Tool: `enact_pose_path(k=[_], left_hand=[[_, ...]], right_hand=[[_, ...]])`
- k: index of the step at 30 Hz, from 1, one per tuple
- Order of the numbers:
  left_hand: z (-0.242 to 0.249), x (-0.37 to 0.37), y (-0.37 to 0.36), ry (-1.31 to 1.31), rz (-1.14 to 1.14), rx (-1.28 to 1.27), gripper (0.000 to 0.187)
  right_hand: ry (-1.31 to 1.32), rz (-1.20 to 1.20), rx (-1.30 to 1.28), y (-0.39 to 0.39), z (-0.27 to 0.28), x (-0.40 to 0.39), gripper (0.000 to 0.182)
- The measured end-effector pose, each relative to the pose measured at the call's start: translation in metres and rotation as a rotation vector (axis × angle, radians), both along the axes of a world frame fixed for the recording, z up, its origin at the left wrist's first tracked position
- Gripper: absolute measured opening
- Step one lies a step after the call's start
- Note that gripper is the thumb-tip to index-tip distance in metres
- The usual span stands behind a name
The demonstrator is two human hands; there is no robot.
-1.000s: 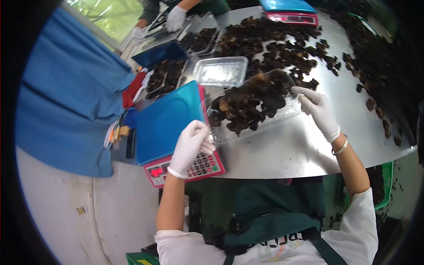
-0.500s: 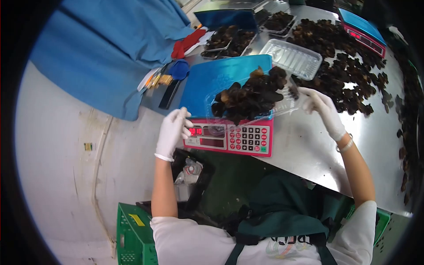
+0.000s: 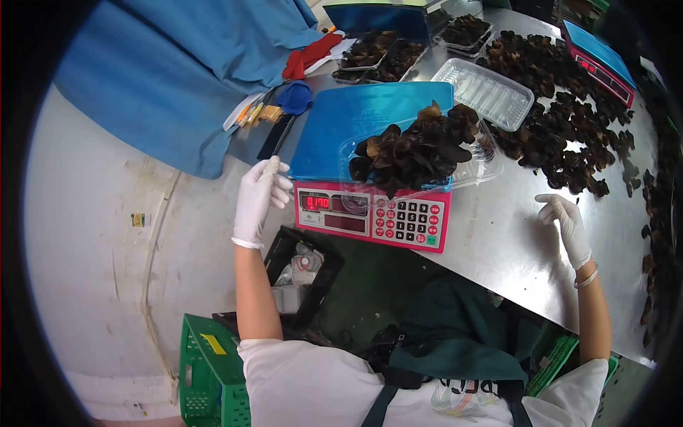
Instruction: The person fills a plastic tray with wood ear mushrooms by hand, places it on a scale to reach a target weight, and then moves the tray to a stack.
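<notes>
A clear plastic tray (image 3: 491,167) heaped with dark wood ear mushrooms (image 3: 416,151) rests on the blue pan (image 3: 334,117) of a red weighing scale (image 3: 302,220). The tray sits askew and overhangs the scale's front and right side. The red display (image 3: 315,202) appears to read 0.170. My left hand (image 3: 257,203), in a white glove, hovers beside the scale's left edge, fingers loosely stretched and holding nothing. Over the steel table to the right, my gloved right hand (image 3: 567,222) is apart from the tray, its fingers partly bent and nothing in them.
An unfilled clear tray (image 3: 491,92) lies behind the scale. Loose mushrooms (image 3: 569,135) spread across the steel table (image 3: 491,228); filled trays (image 3: 366,53) stand at the back. Another scale (image 3: 601,60) is at back right. A blue curtain (image 3: 185,78) hangs left; a green crate (image 3: 213,377) stands below.
My right hand has let go of the tray and moved down and right. My left hand has shifted slightly left. The display went from about 0.010 to 0.170.
</notes>
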State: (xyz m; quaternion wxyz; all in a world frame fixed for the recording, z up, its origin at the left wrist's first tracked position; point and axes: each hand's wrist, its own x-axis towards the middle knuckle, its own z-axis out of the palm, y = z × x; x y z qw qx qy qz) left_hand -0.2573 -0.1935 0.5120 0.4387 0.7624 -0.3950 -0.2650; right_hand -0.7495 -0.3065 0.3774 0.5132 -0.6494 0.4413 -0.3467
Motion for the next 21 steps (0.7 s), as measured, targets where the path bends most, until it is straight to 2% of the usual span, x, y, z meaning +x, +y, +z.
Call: enact_pose_path(k=[4,7,10,13,16,17,19,21], left_hand=[[-0.004,-0.011,-0.005,0.030,-0.050,0.004,0.038],[-0.023,-0.029,-0.010,0.164,-0.230,0.267,0.042],[-0.041,-0.052,-0.015,0.278,-0.306,0.371,0.051],[-0.051,-0.058,-0.016,0.517,-0.322,0.264,0.035],[-0.071,-0.044,-0.009,0.783,-0.361,0.102,0.028],[-0.075,-0.037,-0.005,0.910,-0.352,0.079,0.028],[-0.076,-0.037,0.001,0.989,-0.404,0.045,0.031],[-0.067,-0.044,0.006,1.016,-0.301,0.093,0.046]], right_hand=[[0.026,0.027,0.009,0.001,-0.013,-0.004,0.040],[0.019,0.047,0.035,0.001,-0.018,-0.004,0.037],[-0.014,0.057,0.046,0.000,-0.024,-0.005,0.034],[-0.043,0.064,0.077,0.003,-0.019,-0.005,0.033],[-0.018,0.072,0.027,0.003,-0.022,-0.010,0.034],[-0.004,0.079,0.004,0.005,-0.023,-0.013,0.033],[0.123,0.049,-0.065,0.016,-0.014,-0.019,0.029],[0.180,0.013,-0.099,0.034,-0.002,-0.023,0.027]])
